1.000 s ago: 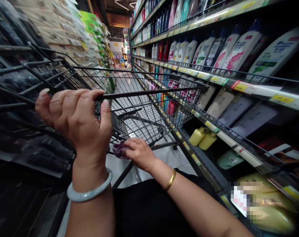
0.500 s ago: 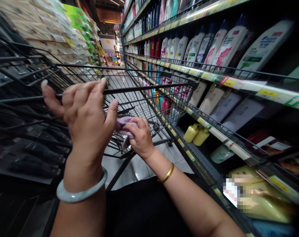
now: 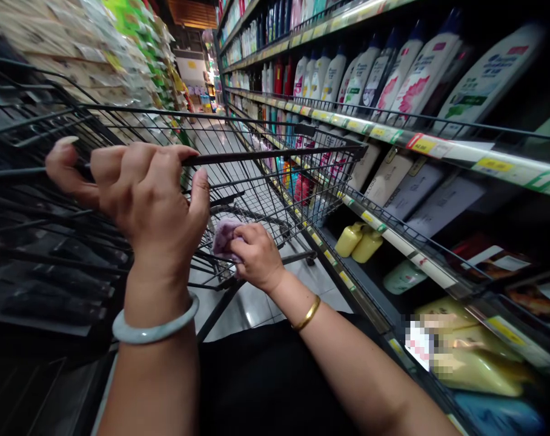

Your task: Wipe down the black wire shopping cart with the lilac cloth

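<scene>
A black wire shopping cart point(image 3: 275, 155) stretches in front of me. My left hand point(image 3: 143, 188) has its middle fingers curled over the cart's near top rail, while the thumb and little finger stick out to the sides. A pale jade-coloured bangle circles that wrist. Lower and to the right, my right hand point(image 3: 259, 257) is closed on a crumpled purple cloth point(image 3: 224, 236), against or just in front of the cart's wire mesh. I cannot tell whether the cloth touches the wires. A gold bracelet is on the right wrist.
Shelves on the right hold white shampoo bottles point(image 3: 427, 72), boxes point(image 3: 388, 175) and yellow bottles point(image 3: 349, 240) behind price-tag edges. Packaged goods point(image 3: 75, 48) are stacked on the left. A tiled aisle floor point(image 3: 257, 297) runs ahead beneath the cart.
My left hand has shifted left along the rail, fingers curling over it more. The purple cloth has moved slightly lower and looks more bunched in my right hand. The view has tilted slightly.
</scene>
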`<state>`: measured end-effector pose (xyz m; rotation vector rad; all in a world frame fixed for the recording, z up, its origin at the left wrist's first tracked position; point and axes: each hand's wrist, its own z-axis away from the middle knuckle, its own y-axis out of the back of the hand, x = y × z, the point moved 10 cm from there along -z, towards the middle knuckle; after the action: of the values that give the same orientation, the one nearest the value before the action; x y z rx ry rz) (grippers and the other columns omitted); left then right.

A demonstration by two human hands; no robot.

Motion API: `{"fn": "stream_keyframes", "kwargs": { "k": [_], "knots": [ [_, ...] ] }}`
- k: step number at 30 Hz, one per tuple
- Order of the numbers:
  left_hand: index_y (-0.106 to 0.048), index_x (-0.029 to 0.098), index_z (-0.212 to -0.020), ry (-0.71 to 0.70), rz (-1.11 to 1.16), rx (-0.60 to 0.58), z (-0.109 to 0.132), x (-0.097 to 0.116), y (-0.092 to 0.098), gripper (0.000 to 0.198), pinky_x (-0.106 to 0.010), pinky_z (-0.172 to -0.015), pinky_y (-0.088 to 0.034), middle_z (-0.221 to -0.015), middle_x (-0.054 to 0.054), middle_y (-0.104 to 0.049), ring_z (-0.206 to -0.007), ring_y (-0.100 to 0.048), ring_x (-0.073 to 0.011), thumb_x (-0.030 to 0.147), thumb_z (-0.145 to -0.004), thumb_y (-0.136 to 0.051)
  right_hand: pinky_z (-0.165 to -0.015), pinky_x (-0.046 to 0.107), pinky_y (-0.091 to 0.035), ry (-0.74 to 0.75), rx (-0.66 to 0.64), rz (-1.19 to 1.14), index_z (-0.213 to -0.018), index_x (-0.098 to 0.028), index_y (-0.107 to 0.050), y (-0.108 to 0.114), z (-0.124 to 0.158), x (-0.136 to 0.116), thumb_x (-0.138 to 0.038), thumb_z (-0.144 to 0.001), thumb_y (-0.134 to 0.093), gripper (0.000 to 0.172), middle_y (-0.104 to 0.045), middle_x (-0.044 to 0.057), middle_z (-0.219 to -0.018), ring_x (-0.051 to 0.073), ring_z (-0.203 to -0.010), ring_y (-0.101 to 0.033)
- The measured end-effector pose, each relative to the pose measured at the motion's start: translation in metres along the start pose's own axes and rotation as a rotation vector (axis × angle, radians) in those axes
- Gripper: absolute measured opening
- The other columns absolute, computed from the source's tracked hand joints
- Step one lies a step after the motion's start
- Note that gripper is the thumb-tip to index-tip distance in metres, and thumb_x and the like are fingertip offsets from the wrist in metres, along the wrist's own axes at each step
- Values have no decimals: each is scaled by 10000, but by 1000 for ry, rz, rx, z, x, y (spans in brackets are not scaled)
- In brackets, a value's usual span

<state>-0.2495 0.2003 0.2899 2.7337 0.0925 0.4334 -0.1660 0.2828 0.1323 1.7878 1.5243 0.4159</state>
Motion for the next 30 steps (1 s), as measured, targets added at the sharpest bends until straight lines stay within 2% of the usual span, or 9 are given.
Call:
{"fn": "stream_keyframes", "kwargs": {
  "k": [3,8,11,15,17,20,25,27,30],
  "knots": [
    [-751,260,-1142,-50,-139,53,2,5,6,328,-661,-1271,-74,-1041,-46,-717,-1263,-546,-323,450,-908,-623,-953,396,-469,-33,-192,43,-1051,-243,-791,-20,10,3,-207,-983,-573,231,-707,72,-1205,261,-1203,-539],
    [-728,315,-1150,-29,-93,4,2,-4,5,306,-655,-1275,-50,-1109,-37,-743,-1311,-534,-317,449,-906,-601,-829,375,-494,-194,-475,52,-1097,-228,-818,-61,33,22,-237,-1015,-538,292,-743,89,-1102,279,-1101,-617],
    [-738,306,-1107,-34,-96,40,2,-3,9,275,-643,-1273,-59,-1086,-34,-745,-1291,-543,-305,456,-929,-592,-852,361,-505,-189,-410,22,-1116,-254,-815,-44,24,19,-205,-981,-588,268,-744,75,-1141,264,-1089,-619],
    [-758,287,-1042,-74,-115,132,3,0,16,227,-588,-1267,-97,-1021,-5,-747,-1202,-569,-271,453,-950,-634,-1056,385,-471,-94,3,-56,-1226,-283,-767,26,-5,5,-121,-938,-632,357,-692,66,-1266,240,-1213,-556],
    [-753,272,-1005,-97,-139,158,3,-1,18,229,-583,-1258,-135,-997,-1,-749,-1187,-585,-273,467,-938,-653,-1110,406,-438,-77,135,-36,-1204,-278,-772,42,-8,3,-159,-970,-624,302,-680,72,-1287,241,-1258,-523],
    [-746,256,-960,-113,-169,187,2,-6,22,270,-607,-1240,-189,-962,-8,-754,-1171,-611,-288,507,-928,-650,-1064,422,-444,-93,55,37,-1094,-283,-802,18,1,6,-262,-1034,-574,237,-708,61,-1268,254,-1262,-520],
    [-736,244,-901,-89,-172,213,-2,-18,22,323,-637,-1243,-205,-926,-18,-758,-1156,-627,-281,538,-946,-610,-913,410,-475,1,-444,113,-991,-222,-823,-56,26,-1,-247,-1005,-628,197,-737,76,-1199,275,-1210,-575],
    [-722,245,-878,-59,-157,245,-2,-24,25,350,-654,-1257,-174,-905,-26,-749,-1147,-627,-280,548,-964,-568,-899,392,-475,31,-459,95,-991,-231,-821,-49,21,-7,-257,-1004,-635,189,-730,67,-1217,263,-1210,-577],
    [-694,286,-879,-13,-120,222,-3,-30,25,327,-663,-1287,-92,-893,-39,-730,-1173,-611,-293,556,-969,-532,-1005,389,-452,14,-178,61,-1085,-307,-808,0,-4,-12,-317,-1042,-582,230,-707,41,-1279,237,-1253,-543]
  ]
}}
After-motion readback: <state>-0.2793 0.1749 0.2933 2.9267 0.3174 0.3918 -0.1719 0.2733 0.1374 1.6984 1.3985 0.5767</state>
